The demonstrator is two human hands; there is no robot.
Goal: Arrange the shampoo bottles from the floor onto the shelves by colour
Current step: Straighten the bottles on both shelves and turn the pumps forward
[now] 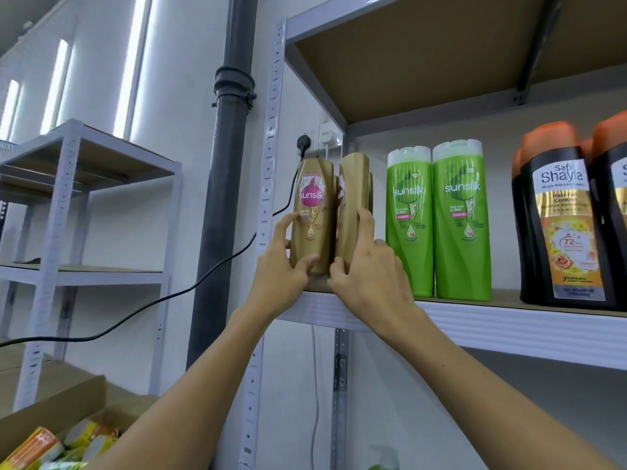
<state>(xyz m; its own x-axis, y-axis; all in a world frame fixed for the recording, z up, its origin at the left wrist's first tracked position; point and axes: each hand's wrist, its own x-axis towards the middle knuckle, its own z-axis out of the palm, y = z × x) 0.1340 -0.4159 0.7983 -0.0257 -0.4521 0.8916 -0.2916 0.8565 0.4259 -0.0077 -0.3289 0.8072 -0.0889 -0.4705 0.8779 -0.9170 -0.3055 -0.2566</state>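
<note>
Cardboard box (51, 412), lower left: yellow packs, partly cut off. Shelf (509, 322), left end: left grip (281, 269) pinches front gold bottle (314, 215); right grip (369, 269) clasps turned gold bottle (353, 198), label mostly hidden. Green bottles (437, 222) beside; black bottles (559, 225) cropped at right.

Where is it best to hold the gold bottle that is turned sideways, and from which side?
Probably around its lower body, from the front right: the turned gold bottle stands upright against its gold neighbour, with free space toward the green bottles.
</note>
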